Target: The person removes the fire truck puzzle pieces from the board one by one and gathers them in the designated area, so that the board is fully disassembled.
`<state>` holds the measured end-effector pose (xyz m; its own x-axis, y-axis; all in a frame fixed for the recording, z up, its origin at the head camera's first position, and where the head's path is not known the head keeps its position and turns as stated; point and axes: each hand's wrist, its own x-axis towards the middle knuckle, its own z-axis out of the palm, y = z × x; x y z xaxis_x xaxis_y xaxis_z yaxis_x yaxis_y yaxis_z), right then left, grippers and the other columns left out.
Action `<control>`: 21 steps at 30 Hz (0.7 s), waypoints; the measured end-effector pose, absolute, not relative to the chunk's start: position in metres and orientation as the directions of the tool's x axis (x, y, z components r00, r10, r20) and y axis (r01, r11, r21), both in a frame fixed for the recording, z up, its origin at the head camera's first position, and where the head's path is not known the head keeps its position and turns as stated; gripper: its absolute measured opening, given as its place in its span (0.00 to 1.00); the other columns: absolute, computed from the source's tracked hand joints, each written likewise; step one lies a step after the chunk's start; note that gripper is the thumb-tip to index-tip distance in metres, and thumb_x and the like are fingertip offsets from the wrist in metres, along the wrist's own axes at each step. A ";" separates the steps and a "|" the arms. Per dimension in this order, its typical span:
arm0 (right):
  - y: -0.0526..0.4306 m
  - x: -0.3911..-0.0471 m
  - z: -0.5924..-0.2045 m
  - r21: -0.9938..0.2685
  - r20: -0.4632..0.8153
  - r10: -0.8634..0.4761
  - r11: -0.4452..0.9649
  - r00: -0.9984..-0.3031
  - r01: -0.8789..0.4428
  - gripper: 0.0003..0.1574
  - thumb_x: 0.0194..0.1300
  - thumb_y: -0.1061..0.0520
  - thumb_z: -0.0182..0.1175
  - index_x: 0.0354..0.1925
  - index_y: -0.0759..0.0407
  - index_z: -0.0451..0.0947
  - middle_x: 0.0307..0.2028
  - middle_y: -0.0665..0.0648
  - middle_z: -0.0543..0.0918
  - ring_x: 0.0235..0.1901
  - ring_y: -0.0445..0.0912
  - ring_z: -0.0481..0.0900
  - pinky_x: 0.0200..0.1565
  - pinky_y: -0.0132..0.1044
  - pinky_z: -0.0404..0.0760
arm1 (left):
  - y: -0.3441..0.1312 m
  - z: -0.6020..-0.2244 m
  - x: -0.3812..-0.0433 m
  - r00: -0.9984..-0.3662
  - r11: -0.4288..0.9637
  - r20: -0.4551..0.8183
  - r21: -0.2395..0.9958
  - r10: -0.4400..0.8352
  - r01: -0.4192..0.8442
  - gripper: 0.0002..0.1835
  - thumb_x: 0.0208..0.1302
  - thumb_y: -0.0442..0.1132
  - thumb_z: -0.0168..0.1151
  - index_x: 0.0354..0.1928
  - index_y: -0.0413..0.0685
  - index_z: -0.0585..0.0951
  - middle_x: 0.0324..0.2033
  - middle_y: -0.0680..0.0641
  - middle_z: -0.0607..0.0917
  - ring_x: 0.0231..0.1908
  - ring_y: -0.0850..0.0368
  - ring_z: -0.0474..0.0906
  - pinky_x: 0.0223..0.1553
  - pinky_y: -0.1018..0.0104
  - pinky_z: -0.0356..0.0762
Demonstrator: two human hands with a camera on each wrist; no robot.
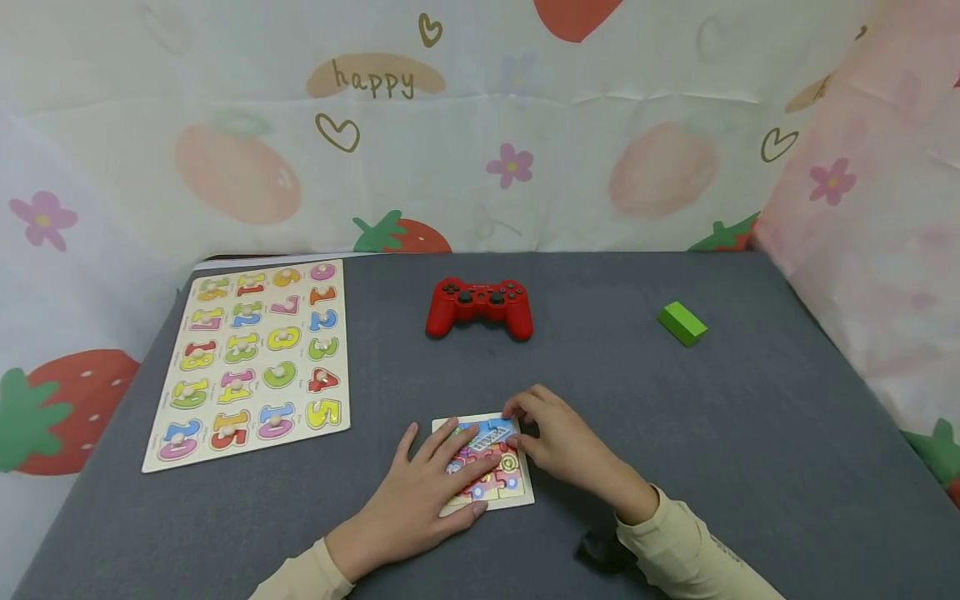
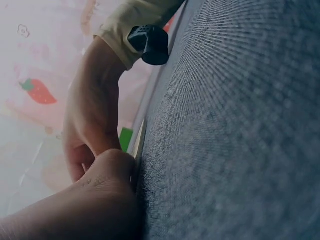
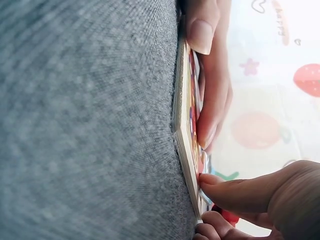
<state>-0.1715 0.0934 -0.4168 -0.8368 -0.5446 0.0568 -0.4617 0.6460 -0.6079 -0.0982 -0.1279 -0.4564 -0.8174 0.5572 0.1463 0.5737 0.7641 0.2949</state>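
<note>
A small jigsaw puzzle [image 1: 491, 482] with a pink and blue vehicle picture in a pale wooden frame lies flat near the front middle of the table. My left hand [image 1: 423, 500] rests on it, fingers spread and nearly straight across the pieces. At the puzzle's far right corner, my right hand [image 1: 558, 437] has bent fingers, the thumb on the surface and the fingertips by the frame's edge. Seen from the right wrist, the thumb [image 3: 240, 192] touches the picture close to the frame [image 3: 186, 155], and curled fingers sit at the corner. The left wrist view mostly hides the puzzle behind the left hand [image 2: 107, 175].
A wooden number board [image 1: 255, 362] with knobbed pieces lies at the left. A red game controller [image 1: 480, 308] sits behind the puzzle, and a green block [image 1: 682, 323] lies toward the right. A black device [image 1: 600, 552] is by the right sleeve.
</note>
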 end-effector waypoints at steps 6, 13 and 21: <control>0.095 -0.172 -0.414 -0.631 0.046 -0.539 0.637 -0.841 -0.443 0.11 0.61 0.60 0.65 0.43 0.55 0.77 0.39 0.51 0.76 0.37 0.42 0.75 0.41 0.38 0.77 | -0.127 -0.456 -0.099 -0.820 0.762 0.152 0.307 0.552 0.570 0.29 0.68 0.64 0.47 0.70 0.73 0.63 0.72 0.51 0.58 0.73 0.48 0.47 0.63 0.31 0.42; 0.096 -0.173 -0.412 -0.692 0.038 -0.503 0.610 -0.863 -0.386 0.04 0.66 0.62 0.59 0.40 0.55 0.77 0.33 0.49 0.79 0.29 0.40 0.73 0.32 0.32 0.73 | -0.127 -0.456 -0.100 -0.825 0.763 0.149 0.320 0.545 0.562 0.29 0.67 0.64 0.47 0.70 0.74 0.63 0.71 0.52 0.60 0.73 0.48 0.47 0.64 0.32 0.42; 0.115 -0.186 -0.399 -0.711 -0.015 -0.434 0.638 -0.901 -0.295 0.06 0.67 0.61 0.58 0.41 0.52 0.79 0.35 0.48 0.82 0.31 0.42 0.75 0.32 0.36 0.74 | -0.129 -0.454 -0.099 -0.842 0.779 0.078 0.343 0.533 0.525 0.29 0.67 0.67 0.44 0.70 0.79 0.60 0.72 0.54 0.58 0.74 0.52 0.43 0.66 0.35 0.38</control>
<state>-0.1857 0.1152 -0.3991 -0.9010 -0.4335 -0.0154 -0.2949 0.6382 -0.7112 -0.0989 -0.1292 -0.4544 -0.8425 0.5330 0.0783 0.5247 0.7789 0.3435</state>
